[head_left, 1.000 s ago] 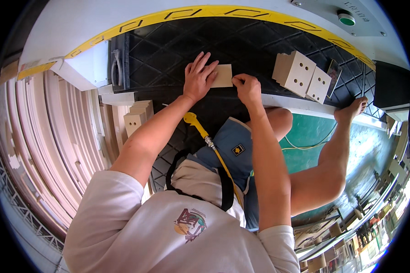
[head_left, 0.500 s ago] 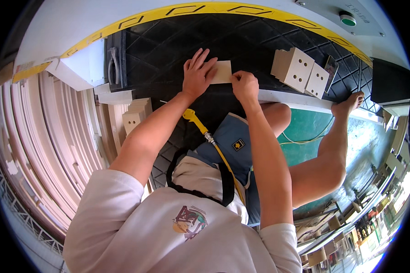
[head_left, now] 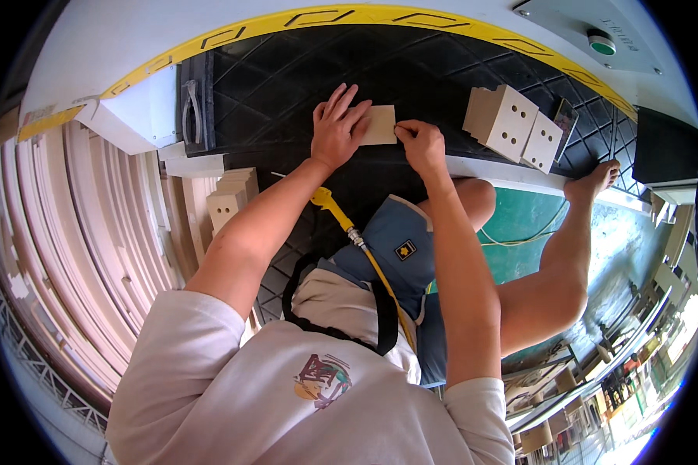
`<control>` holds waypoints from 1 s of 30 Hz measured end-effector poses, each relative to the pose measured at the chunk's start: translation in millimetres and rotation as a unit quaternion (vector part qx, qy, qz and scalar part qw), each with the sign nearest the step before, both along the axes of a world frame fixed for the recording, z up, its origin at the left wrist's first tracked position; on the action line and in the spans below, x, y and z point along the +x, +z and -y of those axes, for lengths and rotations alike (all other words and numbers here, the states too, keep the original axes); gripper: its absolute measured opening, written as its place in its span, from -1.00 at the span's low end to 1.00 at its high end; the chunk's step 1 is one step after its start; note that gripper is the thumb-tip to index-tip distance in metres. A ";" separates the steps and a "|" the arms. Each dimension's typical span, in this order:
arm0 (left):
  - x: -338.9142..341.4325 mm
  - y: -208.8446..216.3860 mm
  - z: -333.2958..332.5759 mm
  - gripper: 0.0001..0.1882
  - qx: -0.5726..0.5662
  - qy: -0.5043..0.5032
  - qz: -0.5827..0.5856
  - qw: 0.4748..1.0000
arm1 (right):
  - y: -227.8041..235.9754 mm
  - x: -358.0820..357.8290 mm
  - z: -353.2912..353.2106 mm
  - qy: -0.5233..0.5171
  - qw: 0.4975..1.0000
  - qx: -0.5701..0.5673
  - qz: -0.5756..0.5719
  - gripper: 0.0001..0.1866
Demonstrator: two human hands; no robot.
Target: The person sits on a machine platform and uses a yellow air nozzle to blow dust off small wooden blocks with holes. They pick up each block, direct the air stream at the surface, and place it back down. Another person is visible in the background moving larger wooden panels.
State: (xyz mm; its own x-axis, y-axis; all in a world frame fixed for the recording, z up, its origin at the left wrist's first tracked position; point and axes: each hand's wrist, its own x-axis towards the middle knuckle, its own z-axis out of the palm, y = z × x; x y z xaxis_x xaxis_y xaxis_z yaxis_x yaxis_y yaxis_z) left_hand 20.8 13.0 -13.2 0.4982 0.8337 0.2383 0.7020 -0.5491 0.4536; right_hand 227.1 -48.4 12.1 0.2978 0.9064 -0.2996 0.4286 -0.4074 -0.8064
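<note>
A small pale rectangular board (head_left: pixel 380 125) lies on the black quilted surface in front of me. My left hand (head_left: pixel 335 130) rests over its left edge with the fingers spread and stretched out. At its right edge is my right hand (head_left: pixel 424 147), thumb and forefinger pinched together close to the board's side. Whatever sits between those fingertips, if anything, is too small to make out. Stacked wooden blocks with drilled round holes (head_left: pixel 512 122) stand to the right of my hands.
A yellow air blow gun (head_left: pixel 333 211) with a yellow hose lies by my lap. Long pale boards (head_left: pixel 93 232) are stacked at the left, with drilled pieces (head_left: pixel 231 200) beside them. A yellow-edged white machine housing with a green button (head_left: pixel 602 44) curves round the far side.
My right hand has shifted slightly right, and its pinched fingertips now show more clearly at the board's edge. The left hand stays almost in place.
</note>
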 end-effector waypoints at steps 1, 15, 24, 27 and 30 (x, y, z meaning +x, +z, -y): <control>0.0 0.8 0.0 -0.66 0.001 0.002 -0.004 1.000 | -0.4 1.3 -1.0 0.006 1.000 -0.002 -0.003 -0.80; -0.2 -1.4 2.5 -0.67 0.002 0.014 -0.007 1.000 | 6.2 -6.0 -9.7 -0.050 0.997 -0.060 0.026 -0.77; 0.7 -4.4 2.4 -0.66 -0.019 0.016 0.000 1.000 | 10.3 -13.5 -7.1 0.009 0.981 -0.146 0.127 -0.79; -3.0 -0.1 6.3 -0.66 -0.026 0.009 0.003 1.000 | 12.9 0.5 23.7 -0.001 0.991 -0.125 0.047 -0.80; 1.7 -2.1 -5.5 -0.67 0.010 0.005 -0.007 1.000 | 10.3 4.9 26.3 -0.041 0.998 -0.040 -0.004 -0.82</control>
